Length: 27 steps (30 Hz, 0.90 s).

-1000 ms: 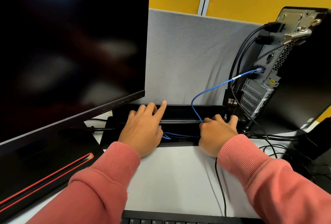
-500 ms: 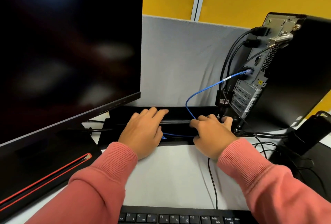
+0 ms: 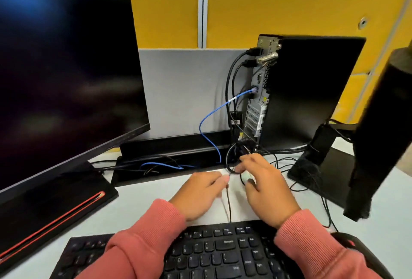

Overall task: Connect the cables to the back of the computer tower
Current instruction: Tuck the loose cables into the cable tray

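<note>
Right fingers: the right hand [image 3: 265,186] curls over a thin black cable [image 3: 228,202] on the pale grey desk top [image 3: 142,202], thumb and forefinger closed in a pinch near a small pale tip; motion blur hides whether that tip is a plug or a fingernail.

Left fingers: the left hand [image 3: 200,194] lies palm down just beside the right, fingers together and slightly bent, fingertips at the same cable; whether they grip it or only steady it cannot be told.

Cable in hand: it runs back toward the black keyboard [image 3: 214,252] between the two pink ribbed sleeves, and loops forward into a tangle of black leads at the foot of the tower.

Task's target: the black computer tower [image 3: 307,91] stands upright at the right rear of the desk, its perforated metal back panel [image 3: 256,109] turned left toward the grey fabric partition [image 3: 185,91].

Already plugged: a blue network cable [image 3: 214,118] sits in a mid-panel socket, and thick black cables enter the top of the panel.

Step in hand, as judged: freeing one loose lead and finding its plug end before lifting it to the panel.

Doing it well: likely, keep the pinch close behind the plug, let the left hand feed slack and hold the loop clear, match the plug's shape to a free socket, and push straight in without dragging on the blue cable.

Surroundings: a large dark flat monitor [image 3: 66,73] fills the left, and a black cable tray [image 3: 174,156] lies along the partition's foot.
</note>
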Each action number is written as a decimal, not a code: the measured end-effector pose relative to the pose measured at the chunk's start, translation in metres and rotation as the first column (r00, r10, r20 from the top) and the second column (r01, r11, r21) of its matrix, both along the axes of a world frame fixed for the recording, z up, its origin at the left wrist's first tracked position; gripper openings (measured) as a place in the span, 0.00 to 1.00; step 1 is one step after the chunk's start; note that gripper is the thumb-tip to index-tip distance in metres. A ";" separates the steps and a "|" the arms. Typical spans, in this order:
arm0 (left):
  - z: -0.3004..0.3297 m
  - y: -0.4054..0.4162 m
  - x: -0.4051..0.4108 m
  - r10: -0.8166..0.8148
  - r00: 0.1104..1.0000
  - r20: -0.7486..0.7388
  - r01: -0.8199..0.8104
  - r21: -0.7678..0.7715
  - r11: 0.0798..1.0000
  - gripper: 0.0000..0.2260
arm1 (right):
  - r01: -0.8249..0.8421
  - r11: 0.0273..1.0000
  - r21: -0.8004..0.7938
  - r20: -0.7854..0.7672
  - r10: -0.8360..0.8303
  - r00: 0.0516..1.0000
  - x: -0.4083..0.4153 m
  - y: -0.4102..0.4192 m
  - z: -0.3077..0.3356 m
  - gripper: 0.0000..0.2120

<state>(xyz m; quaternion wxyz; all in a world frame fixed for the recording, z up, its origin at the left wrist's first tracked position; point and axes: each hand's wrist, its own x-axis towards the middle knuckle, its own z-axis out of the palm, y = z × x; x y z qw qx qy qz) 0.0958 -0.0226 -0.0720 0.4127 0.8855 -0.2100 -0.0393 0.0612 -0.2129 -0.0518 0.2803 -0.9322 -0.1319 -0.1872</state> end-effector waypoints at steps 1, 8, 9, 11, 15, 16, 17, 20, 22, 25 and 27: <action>0.001 -0.007 -0.004 0.004 0.997 -0.082 -0.012 -0.101 0.995 0.18 | -0.004 0.999 0.036 0.009 0.004 1.000 -0.004 -0.002 -0.001 0.19; 0.015 -0.017 -0.033 0.031 0.967 -0.253 -0.148 -0.457 0.877 0.09 | 0.221 0.855 0.470 -0.288 -0.088 0.954 -0.017 -0.017 0.001 0.09; 0.015 -0.012 -0.038 0.024 0.965 -0.263 -0.155 -0.488 0.859 0.11 | 0.259 0.792 0.552 -0.369 -0.046 0.928 -0.016 -0.013 0.004 0.09; 0.016 -0.003 -0.047 0.003 0.970 -0.242 -0.131 -0.513 0.848 0.11 | 0.333 0.594 0.732 -0.482 0.106 0.870 -0.015 -0.005 0.017 0.12; 0.021 0.017 -0.063 -0.012 0.990 -0.139 -0.049 -0.425 0.904 0.08 | 0.376 0.243 0.894 -0.444 0.374 0.814 -0.017 0.009 0.035 0.23; 0.023 0.022 -0.065 -0.025 0.994 -0.111 -0.020 -0.388 0.922 0.09 | 0.374 0.192 0.908 -0.420 0.403 0.813 -0.018 0.012 0.037 0.23; 0.023 0.026 -0.068 -0.048 0.996 -0.081 0.018 -0.342 0.940 0.11 | 0.377 0.162 0.912 -0.409 0.420 0.810 -0.018 0.016 0.038 0.22; 0.022 0.032 -0.078 -0.140 0.990 -0.010 0.136 -0.186 0.973 0.15 | 0.355 0.180 0.917 -0.398 0.452 0.798 -0.021 0.028 0.044 0.17; 0.021 0.036 -0.084 -0.193 0.981 -0.018 0.190 -0.112 0.975 0.18 | 0.313 0.224 0.923 -0.383 0.455 0.804 -0.025 0.036 0.046 0.11; 0.020 0.042 -0.085 -0.201 0.980 0.000 0.201 -0.054 0.978 0.23 | 0.255 0.289 0.923 -0.366 0.446 0.817 -0.033 0.044 0.049 0.10; 0.020 0.044 -0.083 -0.182 0.982 0.057 0.185 -0.036 0.982 0.23 | 0.237 0.425 0.874 -0.418 0.407 0.812 -0.036 0.048 0.052 0.12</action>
